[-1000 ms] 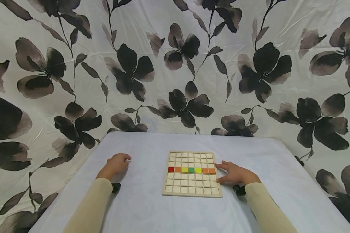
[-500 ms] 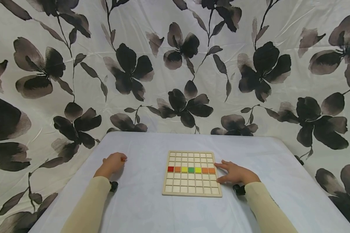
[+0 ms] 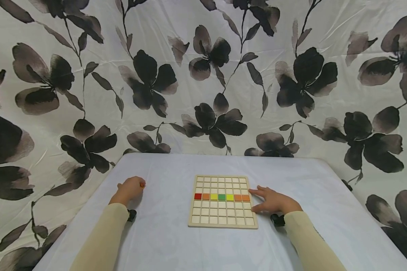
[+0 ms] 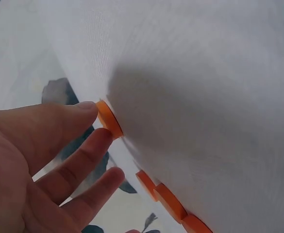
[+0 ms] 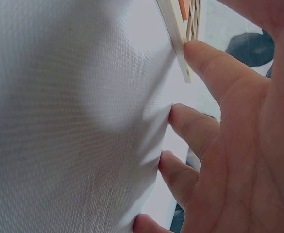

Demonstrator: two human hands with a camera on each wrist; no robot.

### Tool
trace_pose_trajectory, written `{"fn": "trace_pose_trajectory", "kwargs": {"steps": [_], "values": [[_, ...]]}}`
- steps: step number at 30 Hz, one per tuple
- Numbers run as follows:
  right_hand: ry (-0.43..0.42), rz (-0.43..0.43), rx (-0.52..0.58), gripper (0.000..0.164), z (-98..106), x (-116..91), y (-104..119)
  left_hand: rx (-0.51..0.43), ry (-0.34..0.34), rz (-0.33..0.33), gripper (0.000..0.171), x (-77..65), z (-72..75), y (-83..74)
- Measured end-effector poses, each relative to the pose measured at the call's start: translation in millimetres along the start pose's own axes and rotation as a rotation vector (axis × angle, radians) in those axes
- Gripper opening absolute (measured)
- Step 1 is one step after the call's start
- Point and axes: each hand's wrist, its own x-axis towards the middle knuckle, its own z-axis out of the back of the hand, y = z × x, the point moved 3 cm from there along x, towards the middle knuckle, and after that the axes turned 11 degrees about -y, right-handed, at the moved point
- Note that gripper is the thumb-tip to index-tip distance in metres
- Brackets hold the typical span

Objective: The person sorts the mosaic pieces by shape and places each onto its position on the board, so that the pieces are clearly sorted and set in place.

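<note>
Leftward, away from the board, the left hand (image 3: 130, 189) has shifted a little over the last second, while the right hand (image 3: 274, 201) has stayed put. The left thumb and a finger pinch an orange tile (image 4: 109, 120) by its rim, nearly closed to its width, the other visible fingers reaching out loosely; whether the tile is off the cloth (image 3: 159, 241), I cannot tell. Near it, three more orange tiles (image 4: 170, 203) lie on the cloth in a line. The right fingers are spread and hold nothing: thumb and one fingertip touch the right edge of the board (image 3: 222, 227), and the other fingertips rest on the cloth. Well to the right of the left hand, the board lies flat, a row of tiles (image 3: 222, 197) across its middle: red, orange, yellow, green, yellow, orange, orange. Pale sleeves (image 3: 100, 237) cover both arms, a black device (image 3: 132, 215) at each wrist. Behind the table hangs a flowered sheet (image 3: 176, 124).
</note>
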Motion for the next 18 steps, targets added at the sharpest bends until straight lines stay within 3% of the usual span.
{"fn": "trace_pose_trajectory", "kwargs": {"steps": [18], "values": [[0.006, -0.011, 0.004, 0.080, 1.3, -0.6, 1.7, 0.028, -0.015, 0.015, 0.012, 7.0, -3.5, 2.6]]}}
